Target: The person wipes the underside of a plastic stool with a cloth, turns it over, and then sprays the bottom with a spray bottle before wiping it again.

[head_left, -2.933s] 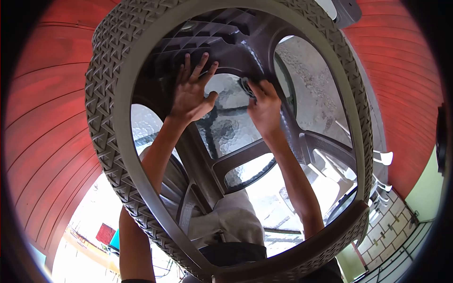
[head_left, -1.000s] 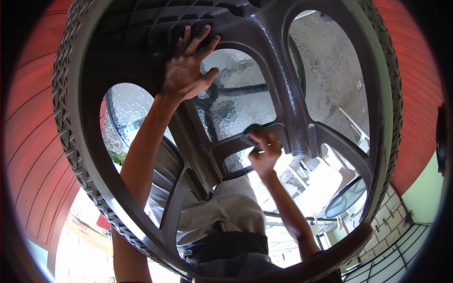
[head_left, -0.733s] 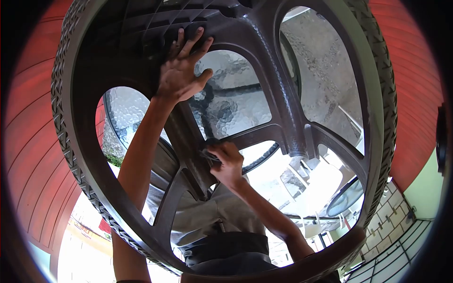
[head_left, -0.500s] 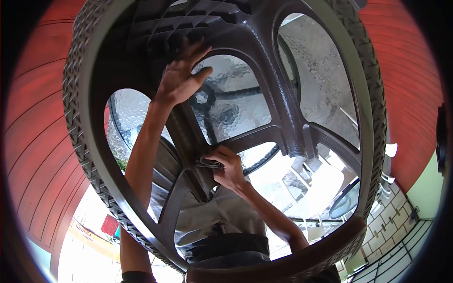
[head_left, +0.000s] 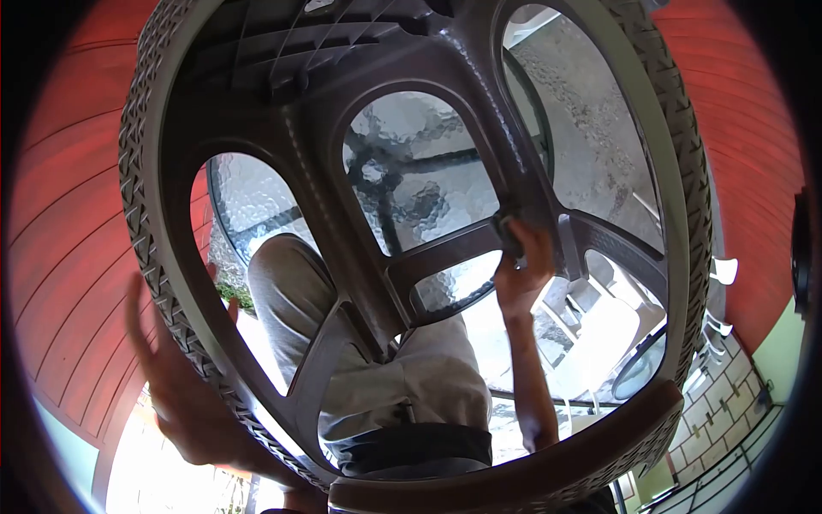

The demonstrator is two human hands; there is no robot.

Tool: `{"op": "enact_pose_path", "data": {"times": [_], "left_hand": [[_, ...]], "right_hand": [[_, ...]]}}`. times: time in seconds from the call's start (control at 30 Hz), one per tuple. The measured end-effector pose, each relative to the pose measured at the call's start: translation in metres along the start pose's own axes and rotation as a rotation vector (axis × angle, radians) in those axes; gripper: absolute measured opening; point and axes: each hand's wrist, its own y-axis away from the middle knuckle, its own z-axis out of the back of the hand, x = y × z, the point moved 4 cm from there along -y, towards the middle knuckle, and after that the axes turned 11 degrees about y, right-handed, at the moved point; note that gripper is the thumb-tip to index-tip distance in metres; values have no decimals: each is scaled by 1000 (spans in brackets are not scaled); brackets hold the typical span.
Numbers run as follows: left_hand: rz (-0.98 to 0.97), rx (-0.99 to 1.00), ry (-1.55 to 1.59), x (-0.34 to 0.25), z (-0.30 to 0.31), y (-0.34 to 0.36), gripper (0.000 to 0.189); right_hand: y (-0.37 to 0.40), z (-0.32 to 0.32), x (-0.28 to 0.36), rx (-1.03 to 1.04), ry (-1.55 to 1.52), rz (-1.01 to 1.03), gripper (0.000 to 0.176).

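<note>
"Head camera: where is the brown, moulded-plastic chair (head_left: 334,223) with the woven-pattern rim?"

"Right in front of the person. Its ribbed panel (head_left: 334,38) is at the far end, and its thick smooth edge (head_left: 514,484) is nearest the body."

"And the right hand (head_left: 527,265)?"

"Closed around a small dark wad (head_left: 505,233), its material too blurred to name. The wad is at the right end of the chair's crossbar (head_left: 445,254), where it meets the right strut."

"The left hand (head_left: 184,385)?"

"Over at the rim's left side, fingers spread wide and blurred. I cannot tell whether it touches the rim."

"What shows through the gaps?"

"Far off, a round table of rippled clear glass (head_left: 419,128) on dark bars. To the right, a white plastic chair (head_left: 599,343), glaring in the light. Nearer, the person's grey trousers (head_left: 428,377)."

"And at the sides?"

"Red panelled surfaces (head_left: 77,240), left and right."
</note>
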Motion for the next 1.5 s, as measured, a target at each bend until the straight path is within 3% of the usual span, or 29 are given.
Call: {"op": "enact_pose_path", "data": {"times": [0.07,0.17,0.27,0.37,0.57,0.63,0.73,0.8,0.93,1.0,1.07,1.1,1.13,1.17,1.23,1.3,1.37,1.47,1.5], "left_hand": [[-125,-18,-408,-20,-11,5,118],[-78,-71,-690,-23,-58,7,124],[-117,-112,-630,-16,-56,0,122],[-108,-94,-478,-6,-50,-11,114],[-107,112,-299,-8,-54,-33,110],[-114,200,-225,-5,-53,-42,109],[-80,286,-93,4,-61,-55,106],[-41,349,4,24,-71,-60,105],[101,414,105,68,-85,-70,101],[116,457,-47,91,-75,-81,96],[160,414,-28,117,-64,-89,88],[183,393,-20,133,-61,-89,84],[-41,292,-132,143,-65,-84,82],[-262,186,-244,155,-75,-71,80],[-375,126,-441,197,-64,-67,73],[-156,222,-611,234,-26,-91,63],[33,267,-356,232,-36,-91,54],[-114,272,-506,222,-45,-100,56],[-73,223,-529,217,-47,-93,61]], "right_hand": [[-5,-1,-16,51,-52,23,49],[-8,3,-22,102,-62,115,48],[-8,14,-39,110,-78,92,49],[-11,24,-46,-24,133,246,49],[-41,48,-24,-31,-10,139,47],[-39,53,-5,-9,-59,159,46],[-36,44,28,220,-135,125,49],[-31,23,42,224,-207,169,48],[-30,6,51,190,116,208,50],[-30,-24,7,438,100,-100,48],[-30,-30,-11,482,158,-74,51],[-28,-15,6,403,228,97,54],[-26,-6,17,325,298,264,57],[-26,-4,13,296,284,266,58],[-22,-2,4,240,250,268,62],[-27,8,-6,248,283,315,66],[-30,15,-14,245,312,354,67],[-29,13,-17,277,248,313,69],[-30,13,-19,191,237,330,66]]}}
